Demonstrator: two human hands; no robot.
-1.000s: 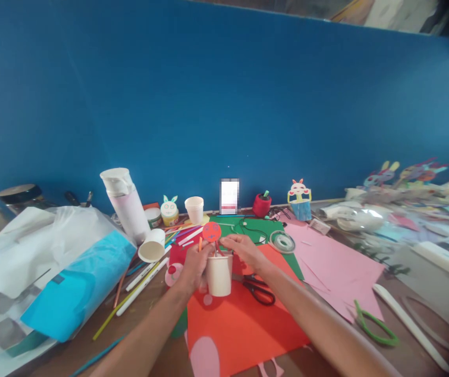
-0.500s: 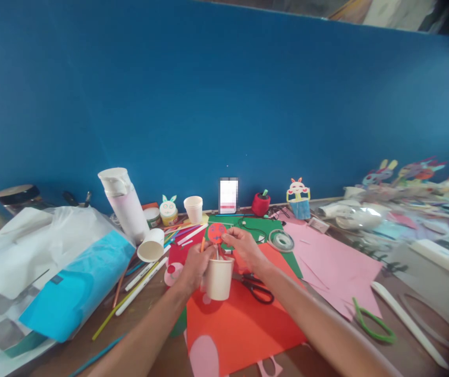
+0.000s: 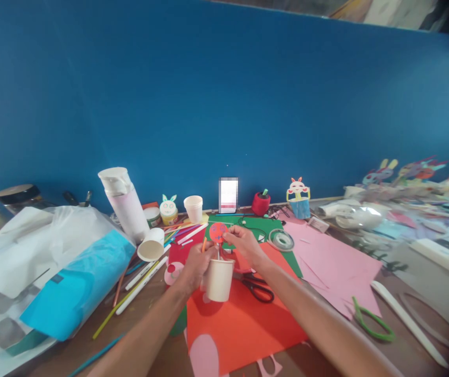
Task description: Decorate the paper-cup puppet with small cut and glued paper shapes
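My right hand (image 3: 243, 243) pinches the edge of a red paper circle (image 3: 218, 232) with a face drawn on it. Below the circle, a thin stick runs down into a white paper cup (image 3: 220, 281). My left hand (image 3: 198, 266) is closed at the cup's left rim, its fingers partly hidden. A slim orange stick (image 3: 204, 244) pokes up beside the left fingers. Orange paper (image 3: 243, 327) lies under the cup. Black-handled scissors (image 3: 259, 291) rest on that paper, just right of the cup.
On the left stand a white flask (image 3: 126, 209) and a tipped paper cup (image 3: 151, 246) near scattered markers (image 3: 141, 285). A roll of clear tape (image 3: 281, 240) and pink paper (image 3: 326, 262) lie to the right. A blurred-out screen (image 3: 228, 196) stands at the back.
The red circle, stick and cup have shifted very slightly right. Both hands keep nearly the same hold and position.
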